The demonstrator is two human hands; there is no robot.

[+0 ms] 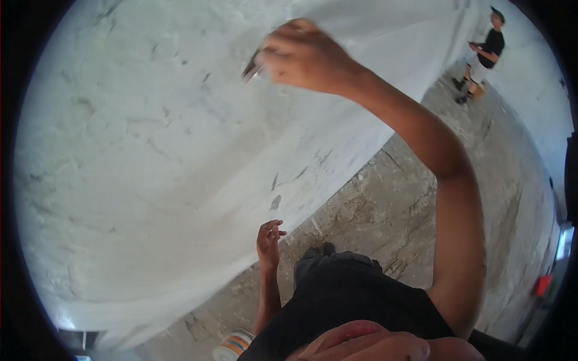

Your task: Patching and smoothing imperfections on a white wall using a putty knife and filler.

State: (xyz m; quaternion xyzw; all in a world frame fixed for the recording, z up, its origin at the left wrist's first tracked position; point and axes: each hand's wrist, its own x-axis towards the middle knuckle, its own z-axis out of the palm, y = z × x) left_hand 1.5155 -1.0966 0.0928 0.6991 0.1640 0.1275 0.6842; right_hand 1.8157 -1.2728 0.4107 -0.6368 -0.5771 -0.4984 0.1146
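My right hand (304, 57) is raised at the upper middle, fingers wrapped round a small scraper (251, 68). Its short dark blade sticks out to the left of my fingers, close to a pale wall (150, 162); motion blurs it, and I cannot tell whether it touches. Most of the handle is hidden in my grip. Grey patches and dark scuffs mark the wall's surface. Lower down, my left hand (270, 239) hangs near the wall's base, its fingers loosely bent and apart with nothing in them.
A rough, dusty floor (361, 207) runs along the wall's foot. At the bottom edge stands a white bucket (232, 347) with coloured stripes. Another person (490, 48) in a dark top stands at the far upper right. Something red (543, 286) lies at the right rim.
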